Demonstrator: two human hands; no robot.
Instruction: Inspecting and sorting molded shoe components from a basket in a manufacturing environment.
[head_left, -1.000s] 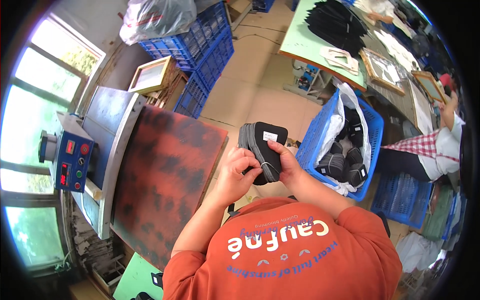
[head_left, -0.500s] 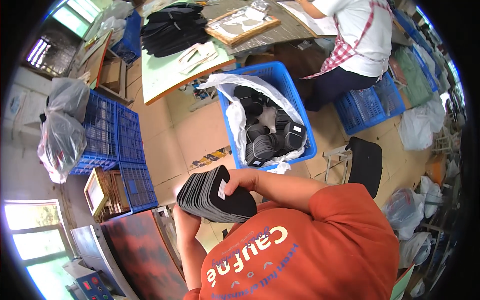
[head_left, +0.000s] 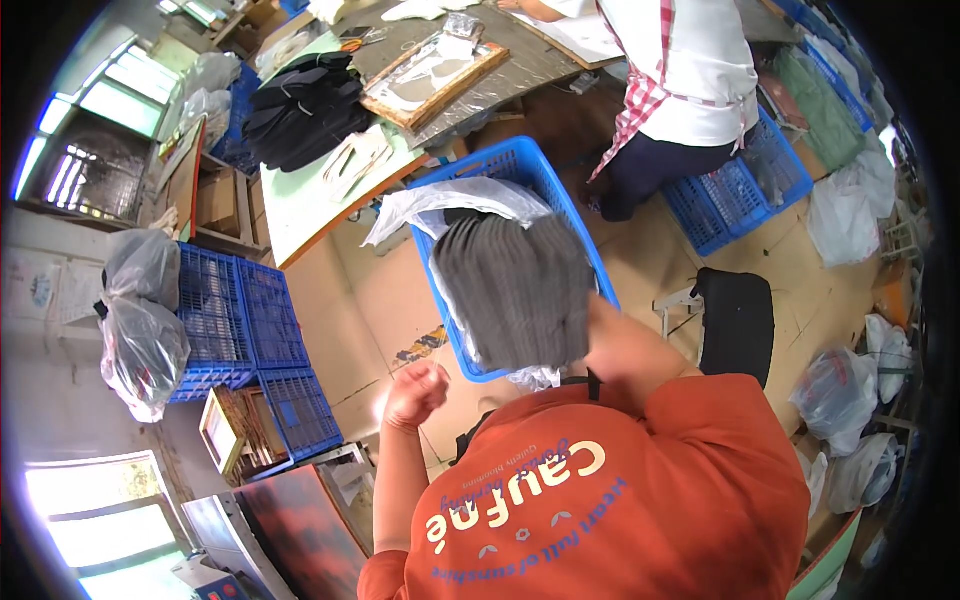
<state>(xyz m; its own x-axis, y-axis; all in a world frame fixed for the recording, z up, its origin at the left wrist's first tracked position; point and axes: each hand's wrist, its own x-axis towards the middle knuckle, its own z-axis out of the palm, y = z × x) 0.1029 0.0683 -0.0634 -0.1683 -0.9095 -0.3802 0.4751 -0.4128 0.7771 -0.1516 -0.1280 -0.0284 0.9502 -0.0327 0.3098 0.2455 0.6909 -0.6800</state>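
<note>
Dark-grey stack [head_left: 513, 290] in right hand [head_left: 606, 332], mostly hiding fingers.

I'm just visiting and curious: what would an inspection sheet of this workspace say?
Surface: green-topped table bears a pile of black pieces and some pale pieces.
Job's things: dark layered stack, held over a blue basket with a white plastic lining.
Clutter: clear plastic bag hangs against blue crates.
Hands: right hand holds the stack, its fingers hidden; left hand has curled fingers, contents unclear.
Cables: nothing seen.
Surroundings: co-worker in a white top at the worktable; black chair on tiled floor.
</note>
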